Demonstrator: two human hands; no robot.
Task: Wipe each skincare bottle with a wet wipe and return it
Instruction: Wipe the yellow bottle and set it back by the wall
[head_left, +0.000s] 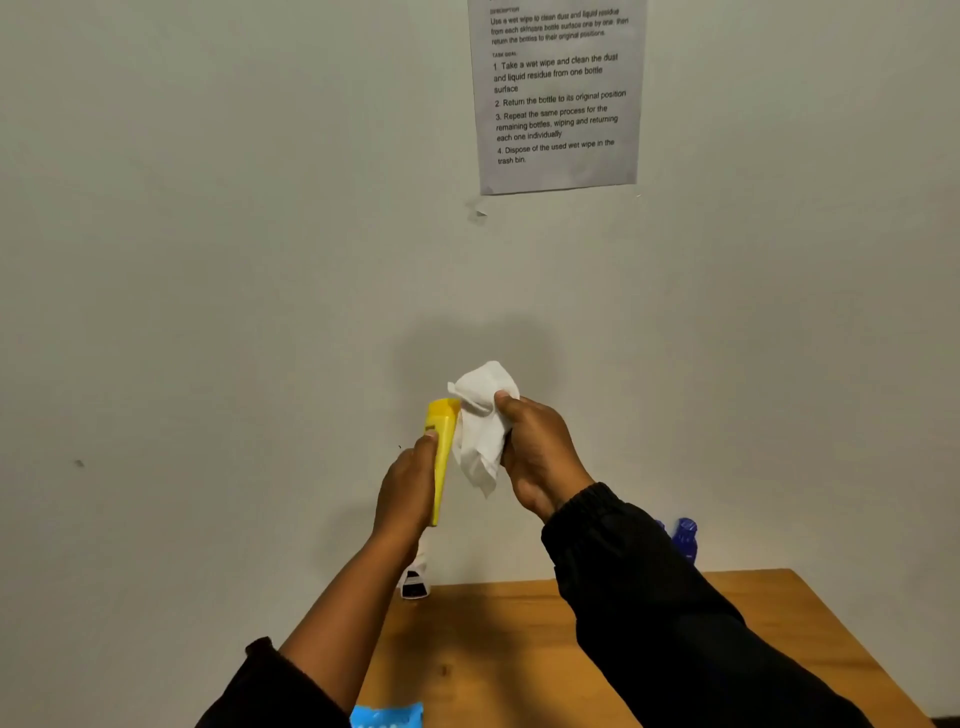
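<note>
My left hand (408, 491) grips a yellow skincare tube (443, 447), held upright in the air in front of the wall. My right hand (535, 452) holds a crumpled white wet wipe (480, 426) and presses it against the tube's right side near its top. A white bottle with a black label (414, 582) stands at the table's far left corner, partly hidden behind my left forearm. A blue bottle (684, 540) shows behind my right sleeve at the back of the table.
The wooden table (493, 649) lies below my arms against a pale wall. A blue wipe packet (387, 717) sits at the near edge. A printed instruction sheet (558, 93) hangs on the wall above.
</note>
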